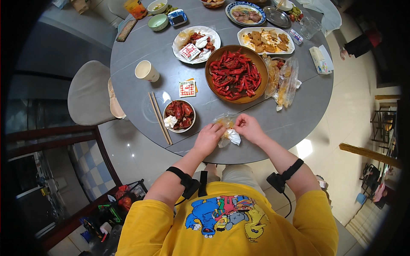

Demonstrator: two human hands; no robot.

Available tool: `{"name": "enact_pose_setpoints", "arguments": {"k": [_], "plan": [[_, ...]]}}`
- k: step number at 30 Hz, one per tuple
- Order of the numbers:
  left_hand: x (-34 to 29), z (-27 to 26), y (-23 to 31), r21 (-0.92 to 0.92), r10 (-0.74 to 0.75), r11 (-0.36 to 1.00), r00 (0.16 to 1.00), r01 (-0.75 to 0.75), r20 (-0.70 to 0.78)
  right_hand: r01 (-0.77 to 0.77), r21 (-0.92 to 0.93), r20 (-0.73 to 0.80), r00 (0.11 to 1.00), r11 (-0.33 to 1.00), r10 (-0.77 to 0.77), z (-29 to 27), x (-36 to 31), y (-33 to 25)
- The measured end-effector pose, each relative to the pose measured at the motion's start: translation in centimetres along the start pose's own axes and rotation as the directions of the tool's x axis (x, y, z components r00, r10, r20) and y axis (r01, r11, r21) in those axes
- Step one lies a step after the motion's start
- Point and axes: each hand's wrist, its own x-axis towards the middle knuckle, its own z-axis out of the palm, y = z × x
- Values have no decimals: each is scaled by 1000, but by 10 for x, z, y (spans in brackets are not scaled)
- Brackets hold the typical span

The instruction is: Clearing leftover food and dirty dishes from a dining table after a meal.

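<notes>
A crumpled clear plastic glove (225,119), stained orange, lies at the table's near edge with a white tissue (232,136) beside it. Over its left side is my left hand (209,137), its fingertips closed on the plastic. My right hand (249,128) is just to the right, thumb and fingers pinched together at the glove's edge; what sits between them is too small to make out. Left of my hands stands a bowl (194,118) of crayfish shells with a wadded tissue on top. Beyond my hands is a large brown bowl (206,81) full of red crayfish.
Chopsticks (159,117) lie left of the shell bowl, near a paper cup (146,71) and a small square packet (187,88). More used plastic gloves (287,81) lie right of the crayfish. Plates of food (245,13) stand farther back; a tissue pack (320,60) lies at the right edge.
</notes>
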Motion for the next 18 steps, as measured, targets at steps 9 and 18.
{"name": "enact_pose_setpoints", "arguments": {"k": [9,18], "plan": [[3,-4,0,-29,-13,1000,1000,13,-1,203,-551,-19,966,809,-256,4,-1,0],[37,-8,-6,-70,-228,961,913,266,338,211,-739,-22,941,640,-337,5,-4,4]]}}
